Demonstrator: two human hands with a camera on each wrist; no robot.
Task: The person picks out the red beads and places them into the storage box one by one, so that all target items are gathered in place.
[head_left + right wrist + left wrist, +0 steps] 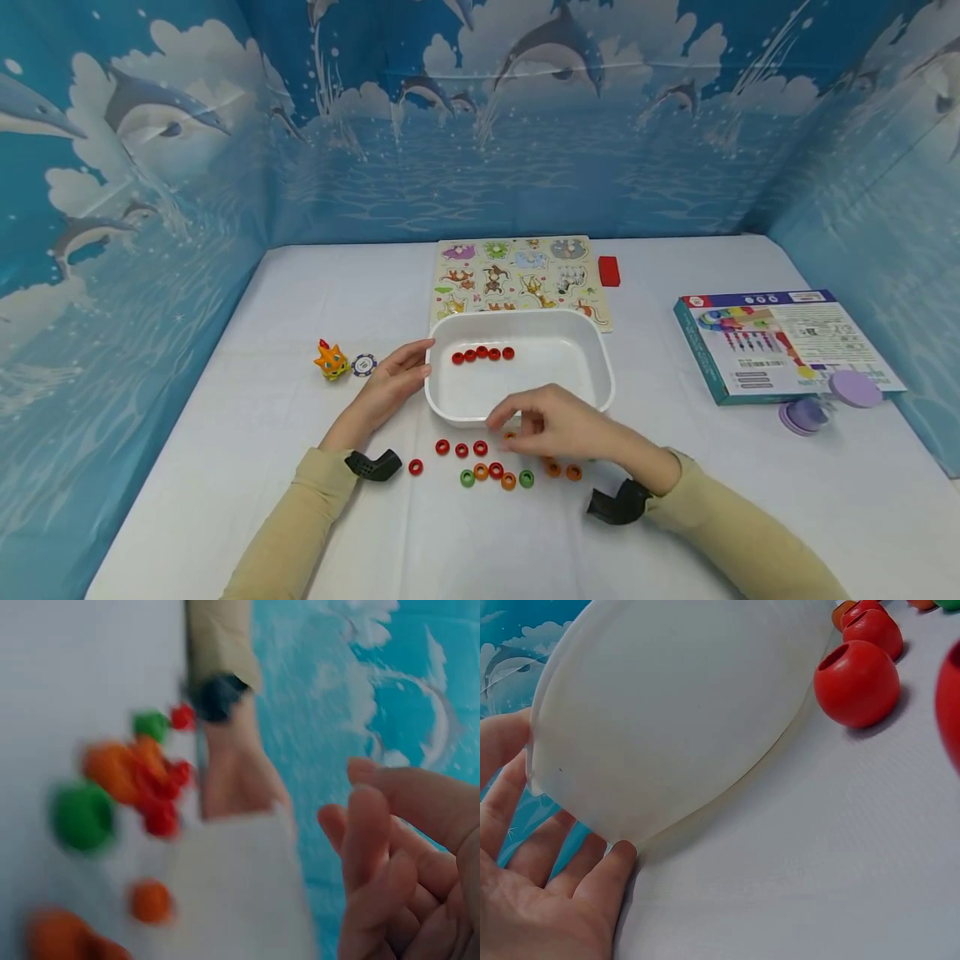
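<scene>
Beads point(496, 472) lie loose at lower middle of the frame; five red ones point(482, 352) line the tray point(558, 358). The left hand point(388, 388) rests spread fingers on its left end; the right's point(558, 422) bent, slightly parted fingers show nothing held. Pinching beads by their sides should serve.

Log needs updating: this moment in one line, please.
left hand: touching white tray; right hand: seemingly empty; in tray: red bead row; outside: red, orange, green beads

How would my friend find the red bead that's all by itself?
Find the white tray, where the left hand touches its left end. Loose beads lie on the cloth in front. The lone bead is red, farthest left, and apart from the others.
</scene>
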